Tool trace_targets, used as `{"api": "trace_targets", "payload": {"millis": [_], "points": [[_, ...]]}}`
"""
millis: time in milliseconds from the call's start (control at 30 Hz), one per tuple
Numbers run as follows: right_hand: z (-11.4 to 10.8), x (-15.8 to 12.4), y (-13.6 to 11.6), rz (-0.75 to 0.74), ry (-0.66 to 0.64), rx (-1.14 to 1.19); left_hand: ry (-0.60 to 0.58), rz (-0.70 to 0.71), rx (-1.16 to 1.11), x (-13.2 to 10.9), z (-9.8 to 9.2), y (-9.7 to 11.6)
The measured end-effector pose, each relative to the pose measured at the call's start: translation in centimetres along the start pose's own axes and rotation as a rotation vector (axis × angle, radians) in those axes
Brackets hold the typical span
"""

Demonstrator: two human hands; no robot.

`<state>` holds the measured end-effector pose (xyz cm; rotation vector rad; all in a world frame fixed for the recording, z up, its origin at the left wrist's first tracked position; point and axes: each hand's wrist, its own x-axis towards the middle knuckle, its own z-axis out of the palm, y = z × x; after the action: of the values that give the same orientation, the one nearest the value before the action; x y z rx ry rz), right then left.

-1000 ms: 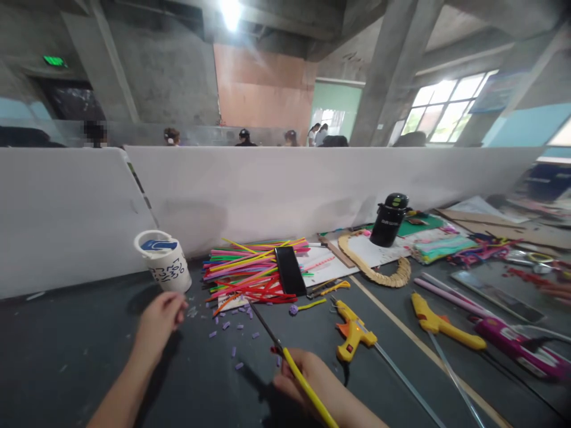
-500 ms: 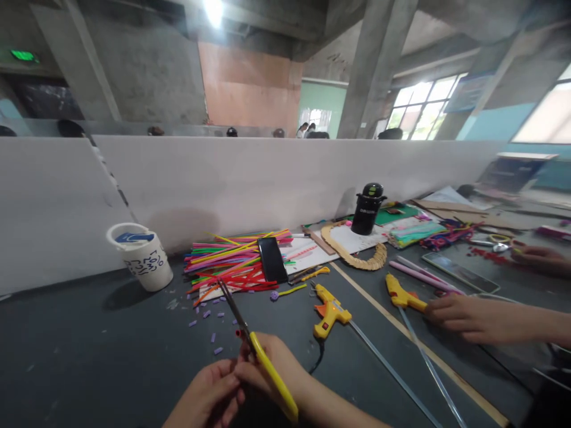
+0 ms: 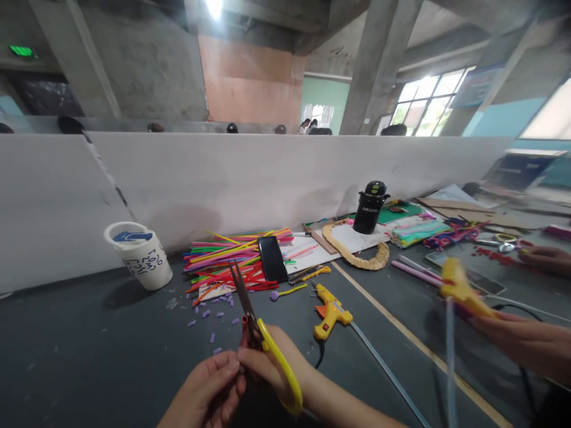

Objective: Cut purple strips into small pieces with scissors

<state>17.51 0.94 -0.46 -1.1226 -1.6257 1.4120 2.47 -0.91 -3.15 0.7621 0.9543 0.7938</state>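
My right hand (image 3: 273,364) is closed on the yellow handles of a pair of scissors (image 3: 250,318). The blades point up and away, slightly apart. My left hand (image 3: 212,392) sits just left of it, fingers pinched together at a small red piece (image 3: 244,321) beside the scissors' pivot. Both hands hover low over the dark table (image 3: 89,356). Small purple cut bits (image 3: 214,312) lie scattered just beyond the blades.
Behind lie a pile of coloured straws (image 3: 223,258) under a black phone (image 3: 272,260), a white cup (image 3: 141,261), a yellow glue gun (image 3: 331,312) and a black bottle (image 3: 369,208). A co-worker's hand (image 3: 521,342) holds another yellow glue gun (image 3: 459,288) at right. A white partition (image 3: 267,178) backs the table.
My left hand came from near the cup to the scissors. The blades have parted a little. The co-worker's hand picked the second glue gun up off the table.
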Motion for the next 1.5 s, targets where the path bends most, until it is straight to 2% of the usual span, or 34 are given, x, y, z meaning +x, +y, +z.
{"api": "trace_targets", "payload": {"millis": [200, 433, 633, 833, 1033, 1300, 1400, 1500], "points": [[-0.1, 0.0, 1.1, -0.027, 0.07, -0.109, 0.161, 0.177, 0.234, 0.5, -0.6, -0.9], [1.4, -1.2, 2.8, 0.02, 0.114, -0.198, 0.323, 0.178, 0.188, -0.6, 0.1, -2.6], [1.8, -1.8, 2.6, -0.002, 0.086, -0.171, 0.26, 0.094, 0.121, -0.3, -0.1, -2.9], [1.1, -1.3, 2.1, 0.034, 0.073, 0.004, 0.215, 0.013, -0.07, -0.8, 0.5, -2.5], [-0.2, -0.8, 2.1, 0.119, -0.1, 0.217, 0.066, -0.061, -0.153, -1.6, 0.9, -1.4], [-0.2, -1.7, 1.3, 0.142, -0.172, 0.181, 0.013, -0.083, -0.165, -2.2, 1.3, -1.2], [-0.3, -1.7, 1.0, 0.142, -0.157, 0.16, 0.045, -0.044, -0.139, -2.4, 1.2, -1.0], [-0.4, -1.7, 0.7, 0.132, -0.133, 0.04, 0.101, -0.001, -0.07, -2.3, 1.1, -1.0]]}}
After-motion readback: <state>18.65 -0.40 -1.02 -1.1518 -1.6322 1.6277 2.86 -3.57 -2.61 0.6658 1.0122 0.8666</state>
